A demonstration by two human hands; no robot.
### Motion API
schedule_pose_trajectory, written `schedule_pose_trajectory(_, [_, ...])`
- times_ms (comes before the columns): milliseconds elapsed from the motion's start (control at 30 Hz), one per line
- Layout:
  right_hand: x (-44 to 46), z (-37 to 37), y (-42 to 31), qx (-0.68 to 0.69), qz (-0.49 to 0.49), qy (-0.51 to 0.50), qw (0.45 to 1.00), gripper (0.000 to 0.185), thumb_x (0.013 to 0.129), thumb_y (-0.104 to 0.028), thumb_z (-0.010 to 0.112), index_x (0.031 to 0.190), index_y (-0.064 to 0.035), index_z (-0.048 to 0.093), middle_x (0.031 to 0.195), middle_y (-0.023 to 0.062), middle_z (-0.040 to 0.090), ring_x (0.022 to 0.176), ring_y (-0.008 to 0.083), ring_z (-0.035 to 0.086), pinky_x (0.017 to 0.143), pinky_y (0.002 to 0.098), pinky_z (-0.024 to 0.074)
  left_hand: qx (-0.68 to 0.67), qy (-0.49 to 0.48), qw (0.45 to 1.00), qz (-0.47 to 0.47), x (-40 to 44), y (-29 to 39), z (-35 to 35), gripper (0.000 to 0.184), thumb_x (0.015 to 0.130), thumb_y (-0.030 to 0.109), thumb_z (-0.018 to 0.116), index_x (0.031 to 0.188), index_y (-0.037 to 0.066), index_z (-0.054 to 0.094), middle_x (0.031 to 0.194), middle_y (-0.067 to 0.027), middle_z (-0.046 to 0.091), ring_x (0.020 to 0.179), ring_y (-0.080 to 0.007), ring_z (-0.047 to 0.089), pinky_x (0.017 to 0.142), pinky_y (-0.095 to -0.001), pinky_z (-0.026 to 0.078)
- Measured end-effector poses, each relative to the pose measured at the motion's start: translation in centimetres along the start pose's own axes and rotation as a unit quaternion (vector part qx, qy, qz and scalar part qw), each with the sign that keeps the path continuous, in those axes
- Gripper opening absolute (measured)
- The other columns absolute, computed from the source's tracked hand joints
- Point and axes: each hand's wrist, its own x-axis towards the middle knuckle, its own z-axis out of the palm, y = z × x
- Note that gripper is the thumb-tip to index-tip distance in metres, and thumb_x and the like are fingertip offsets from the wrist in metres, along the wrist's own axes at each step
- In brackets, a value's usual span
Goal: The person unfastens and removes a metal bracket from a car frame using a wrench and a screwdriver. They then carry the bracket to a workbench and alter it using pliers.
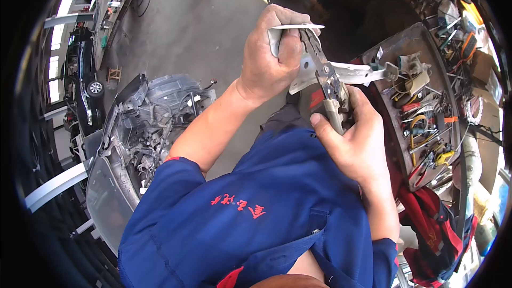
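Note:
My left hand (274,56) is closed round the upper left end of a pale metal bracket (354,74), its thumb and fingers pinching a thin flange. Locking pliers (329,85) slant down from that flange, with their jaws at its edge beside my left thumb. Around the pliers' handles, below and to the right, my right hand (354,138) is wrapped. The bracket's arm reaches right behind the pliers, towards the tool tray. Part of the bracket is hidden behind my left hand and the pliers.
On the right stands a metal tray table (392,48) with pliers, cutters and other tools. A red and dark garment (437,234) hangs below it. An open engine bay (154,122) is at the left, and a dark car (80,85) stands farther off.

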Motion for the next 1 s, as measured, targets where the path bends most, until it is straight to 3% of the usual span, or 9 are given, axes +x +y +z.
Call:
schedule_pose_trajectory(67, [-0.1,0.2,-0.3,0.021,0.016,-0.006,1.000,0.042,0.082,-0.021,0.080,0.112,0.0045,0.065,0.091,0.0224,0.070,0.084,0.0381,0.072,0.080,0.0423,0.0571,-0.009,0.003,1.000,-0.010,0.1,0.1,0.2,0.015,0.111,0.009,0.047,0.115,-0.001,0.057,0.104,-0.0149,0.073,0.092,-0.0195,0.073,0.081,-0.0314,0.060])
schedule_pose_trajectory(100, [-0.1,0.3,-0.1,0.022,0.018,-0.005,1.000,0.042,0.082,-0.021,0.080,0.111,0.0046,0.064,0.090,0.0208,0.070,0.082,0.0343,0.072,0.080,0.0412,0.0567,0.016,-0.008,0.999,-0.043,0.1,0.2,-0.1,0.018,0.112,0.013,0.048,0.116,-0.001,0.058,0.106,-0.0148,0.074,0.096,-0.0205,0.074,0.084,-0.0324,0.060])
schedule_pose_trajectory(200, [0.0,0.0,-0.1,0.022,0.066,-0.027,0.997,0.043,0.082,-0.023,0.081,0.110,0.0050,0.064,0.087,0.0197,0.070,0.074,0.0272,0.069,0.073,0.0385,0.0556,-0.007,-0.030,0.999,-0.028,0.5,-0.3,-0.1,0.021,0.113,0.017,0.048,0.117,0.000,0.058,0.106,-0.0151,0.074,0.097,-0.0204,0.074,0.088,-0.0337,0.059])
schedule_pose_trajectory(300, [0.1,0.0,-0.3,0.028,0.066,-0.024,0.997,0.043,0.082,-0.024,0.081,0.109,0.0055,0.064,0.086,0.0198,0.070,0.069,0.0267,0.067,0.070,0.0381,0.0550,-0.037,-0.040,0.996,-0.072,0.5,-0.1,-0.2,0.022,0.113,0.019,0.047,0.116,0.000,0.059,0.104,-0.0144,0.075,0.096,-0.0200,0.073,0.090,-0.0340,0.059])
schedule_pose_trajectory(433, [0.2,0.2,-0.1,0.020,0.070,-0.012,0.997,0.044,0.082,-0.024,0.081,0.110,0.0063,0.064,0.085,0.0204,0.069,0.067,0.0294,0.067,0.070,0.0401,0.0555,-0.135,-0.001,0.982,-0.132,0.1,0.4,0.7,0.021,0.112,0.018,0.048,0.117,0.001,0.059,0.102,-0.0140,0.075,0.095,-0.0191,0.072,0.087,-0.0332,0.059])
schedule_pose_trajectory(533, [0.3,0.0,-0.5,-0.008,0.064,-0.015,0.998,0.045,0.082,-0.023,0.081,0.110,0.0072,0.064,0.087,0.0214,0.069,0.070,0.0334,0.068,0.072,0.0422,0.0559,-0.055,0.013,0.994,-0.091,0.3,0.5,0.9,0.019,0.110,0.016,0.049,0.118,0.001,0.058,0.103,-0.0139,0.074,0.094,-0.0180,0.072,0.084,-0.0325,0.058])
schedule_pose_trajectory(567, [0.3,0.1,-0.5,0.005,0.046,-0.007,0.999,0.045,0.082,-0.024,0.081,0.109,0.0076,0.063,0.090,0.0240,0.069,0.077,0.0388,0.070,0.076,0.0444,0.0562,-0.052,0.022,0.994,-0.095,0.3,0.6,1.0,0.019,0.110,0.015,0.049,0.118,0.001,0.058,0.103,-0.0139,0.074,0.093,-0.0180,0.071,0.084,-0.0324,0.058])
schedule_pose_trajectory(667, [0.4,0.2,-0.2,-0.020,0.029,-0.001,0.999,0.045,0.082,-0.024,0.081,0.109,0.0074,0.063,0.094,0.0263,0.069,0.085,0.0435,0.070,0.080,0.0466,0.0563,-0.040,0.034,0.994,-0.101,0.4,0.7,1.2,0.019,0.109,0.014,0.049,0.119,0.000,0.058,0.105,-0.0140,0.073,0.092,-0.0178,0.071,0.083,-0.0319,0.058])
schedule_pose_trajectory(1000, [0.8,0.3,-0.8,0.006,0.034,0.001,0.999,0.045,0.083,-0.024,0.081,0.109,0.0077,0.063,0.093,0.0261,0.069,0.086,0.0436,0.071,0.080,0.0464,0.0565,-0.030,0.023,0.995,-0.087,0.6,0.6,1.1,0.025,0.110,0.021,0.051,0.120,-0.001,0.059,0.105,-0.0133,0.072,0.091,-0.0165,0.070,0.082,-0.0306,0.058])
